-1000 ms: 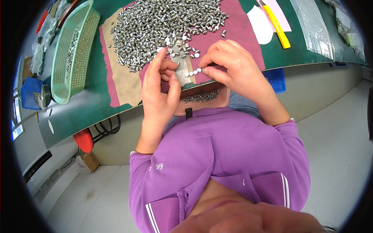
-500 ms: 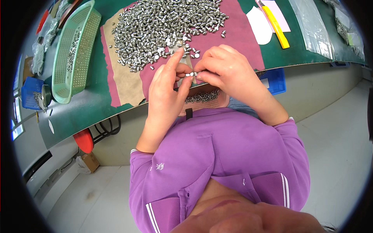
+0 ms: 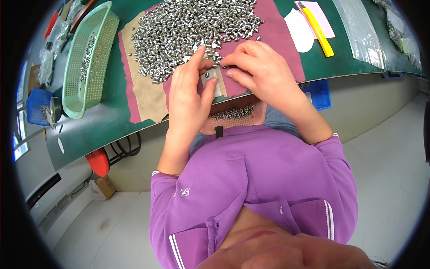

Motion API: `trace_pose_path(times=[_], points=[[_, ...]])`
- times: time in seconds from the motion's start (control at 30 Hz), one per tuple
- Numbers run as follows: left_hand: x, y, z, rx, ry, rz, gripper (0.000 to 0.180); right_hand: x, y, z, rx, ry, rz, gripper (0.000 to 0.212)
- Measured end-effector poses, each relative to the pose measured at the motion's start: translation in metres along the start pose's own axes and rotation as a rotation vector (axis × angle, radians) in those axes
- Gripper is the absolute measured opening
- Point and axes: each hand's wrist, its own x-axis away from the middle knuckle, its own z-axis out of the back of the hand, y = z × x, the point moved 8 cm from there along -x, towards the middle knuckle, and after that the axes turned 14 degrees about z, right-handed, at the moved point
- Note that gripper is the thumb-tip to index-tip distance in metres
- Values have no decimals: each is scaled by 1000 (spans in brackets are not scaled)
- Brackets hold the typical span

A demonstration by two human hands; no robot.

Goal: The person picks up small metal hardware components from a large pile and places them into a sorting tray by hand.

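Observation:
A heap of small shiny metal fittings (image 3: pixel 179 36) is spread over the far part of the bench. My left hand (image 3: pixel 186 87) is at its near edge, with the thumb and fingers apart. One loose metal fitting (image 3: pixel 207 75) shows in the gap between them, over a pale strip (image 3: pixel 219 87). Facing it from the right, my right hand (image 3: pixel 264 74) has bent fingers, their tips beside a few fittings at the heap's edge. Its thumb is apart from the index finger, and no held piece can be made out. Below the bench edge, a pink basket (image 3: pixel 233 124) contains more metal pieces.
Maroon cloth (image 3: pixel 277 45) and brown paper (image 3: pixel 150 101) cover part of the green bench. To the left is a light green basket (image 3: pixel 105 58). A yellow utility knife (image 3: pixel 320 31) and clear plastic bags (image 3: pixel 358 31) lie right. A blue bin (image 3: pixel 320 95) is under the edge.
Both hands have moved slightly away from me, toward the heap. Their fingertips, together around small metal pieces before, are now apart. More of the pink basket shows.

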Motion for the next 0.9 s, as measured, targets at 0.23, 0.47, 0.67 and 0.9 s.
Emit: trace_pose_path(times=[0.23,0.47,0.67,0.9], points=[[4,4,-7,12,-28,19,65,4,0,-3,-82,-13,11,14],[7,7,-1,24,-17,43,68,4,0,0,-141,-41,24,18],[9,-3,1,25,-41,40,67,8,4,2,-111,-61,21,17],[4,0,0,10,-26,89,70,8,2,-1,-97,-53,24,18]])
